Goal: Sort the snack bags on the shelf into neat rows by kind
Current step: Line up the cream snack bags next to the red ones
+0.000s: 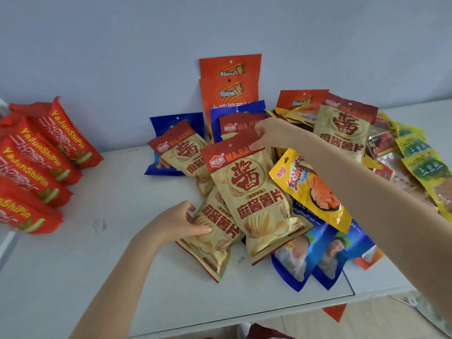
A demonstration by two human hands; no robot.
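SORTING IN PROGRESS: A person works through a heap of snack bags on a white shelf (117, 241), seen from above. At centre frame the right hand (270, 133) pinches the red top strip of a tan bag (254, 199), with thumb and curled fingers closed on its upper right corner. The bag lies tilted on top of the heap.

Below and to the left, the left hand (181, 222) grips the left edge of a second tan bag (215, 241), thumb laid across its face and fingers curled at its rim. That bag lies partly under the first. A third tan bag (181, 155) lies just behind the two, and a fourth tan bag (342, 135) leans at the upper right of the heap.

Along the left edge of the frame, red bags (49, 152) lie in an overlapping row, well apart from the heap. Orange bags (230, 91) stand against the wall (97, 57) at upper centre. A yellow bag (305, 189) lies under the right forearm, touching the first tan bag. Blue bags (322, 255) fan out at the heap's lower right, and green bags (420, 165) are stacked at the right edge.
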